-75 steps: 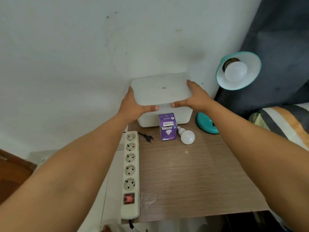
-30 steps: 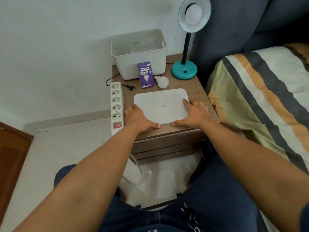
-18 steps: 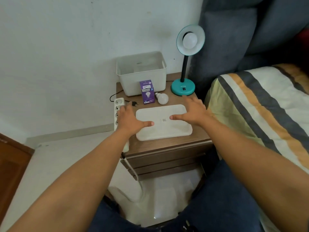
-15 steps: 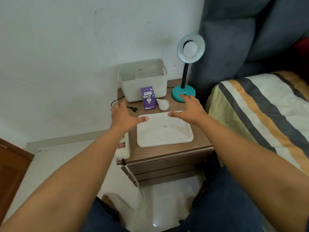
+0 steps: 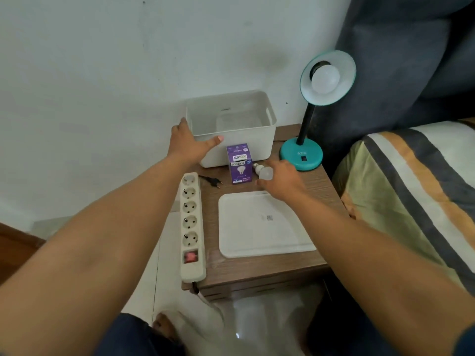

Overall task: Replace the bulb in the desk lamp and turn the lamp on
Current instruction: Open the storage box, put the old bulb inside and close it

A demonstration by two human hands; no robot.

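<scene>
A teal desk lamp [image 5: 301, 155] stands at the back right of the wooden bedside table [image 5: 259, 272], with a white bulb [image 5: 325, 78] in its shade. A loose white bulb [image 5: 262, 171] lies beside a purple bulb box [image 5: 239, 164]. My right hand [image 5: 282, 181] hovers at the loose bulb with fingers spread, holding nothing. My left hand [image 5: 187, 145] is open against the front left corner of the white bin [image 5: 231, 125]. The lamp's black plug [image 5: 213, 181] lies unplugged near the power strip [image 5: 191, 224].
The white lid [image 5: 262, 224] lies flat on the table's front half. A striped bed [image 5: 411, 191] and a dark headboard [image 5: 411, 60] close off the right side. A white wall stands behind and floor lies to the left.
The lid came off the bin and went down onto the table. Both hands let go of it and moved back, the left to the bin, the right to the loose bulb.
</scene>
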